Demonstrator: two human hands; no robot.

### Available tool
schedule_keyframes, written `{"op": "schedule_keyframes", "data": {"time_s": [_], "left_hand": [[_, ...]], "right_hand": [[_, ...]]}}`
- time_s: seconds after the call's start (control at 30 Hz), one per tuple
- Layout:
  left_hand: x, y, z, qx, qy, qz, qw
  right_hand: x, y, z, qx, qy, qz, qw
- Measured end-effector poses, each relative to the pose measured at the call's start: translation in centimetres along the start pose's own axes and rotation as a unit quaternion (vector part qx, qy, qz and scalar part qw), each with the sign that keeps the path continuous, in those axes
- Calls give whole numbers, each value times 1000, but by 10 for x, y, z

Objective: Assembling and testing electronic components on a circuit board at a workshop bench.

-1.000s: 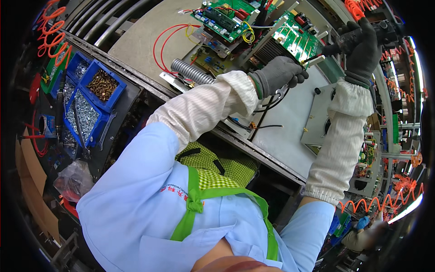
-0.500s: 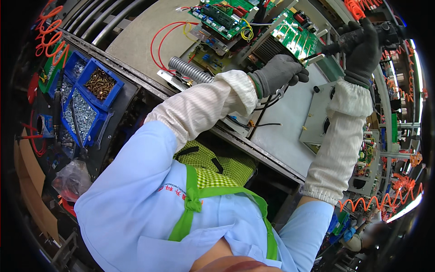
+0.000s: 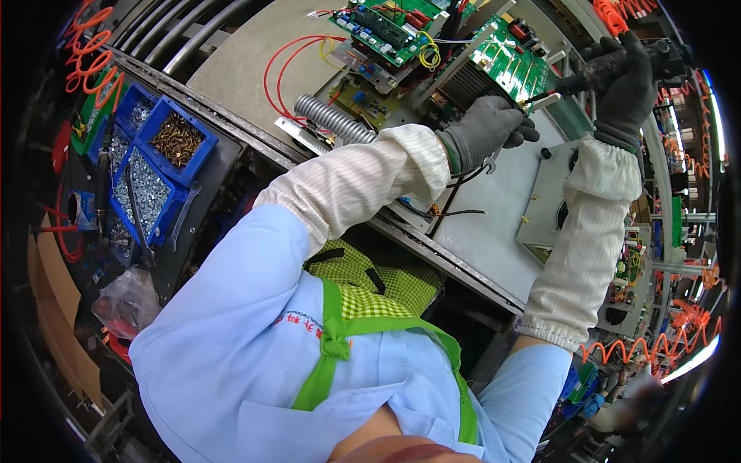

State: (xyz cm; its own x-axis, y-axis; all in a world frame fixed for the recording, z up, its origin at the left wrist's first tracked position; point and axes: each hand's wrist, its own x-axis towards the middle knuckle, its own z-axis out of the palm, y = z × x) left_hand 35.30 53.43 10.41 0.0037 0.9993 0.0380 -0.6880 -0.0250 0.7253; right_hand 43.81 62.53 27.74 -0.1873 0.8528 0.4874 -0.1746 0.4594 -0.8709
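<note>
My right hand, in a dark grey glove, is wrapped round a black power screwdriver. Its bit points left at the edge of a green circuit board beside a finned heat sink. My left hand, gloved alike, is closed at the near edge of that board, close to the bit tip. From beneath it sticks out the open jaw of a silver wrench; the rest is hidden. Further left stand another green board and a grey corrugated hose.
Blue bins of brass-coloured screws and silver fasteners stand on the left. A grey metal box sits right of the left hand. Loose red wires arch over the worktop, and an orange coiled hose hangs at top right.
The whole view has shifted slightly, so the worktop and both hands appear a little further right. Both hands keep their hold, with the screwdriver bit still at the board's edge.
</note>
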Motion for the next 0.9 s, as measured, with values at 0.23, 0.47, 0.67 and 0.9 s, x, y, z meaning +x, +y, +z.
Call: {"op": "schedule_keyframes", "data": {"time_s": [0.23,0.47,0.67,0.9], "left_hand": [[0,-1,1,-14,14,3,1000],[2,-2,0,2,16,-9,1000],[3,-2,-3,-25,8,-12,1000],[2,-4,2,-17,16,-1,1000]], "right_hand": [[3,6,-1,16,-9,-24,1000],[1,2,4,-6,-12,-17,1000],[-5,4,12,-27,-16,-28,999],[-13,-3,16,-12,15,-49,999]]}}
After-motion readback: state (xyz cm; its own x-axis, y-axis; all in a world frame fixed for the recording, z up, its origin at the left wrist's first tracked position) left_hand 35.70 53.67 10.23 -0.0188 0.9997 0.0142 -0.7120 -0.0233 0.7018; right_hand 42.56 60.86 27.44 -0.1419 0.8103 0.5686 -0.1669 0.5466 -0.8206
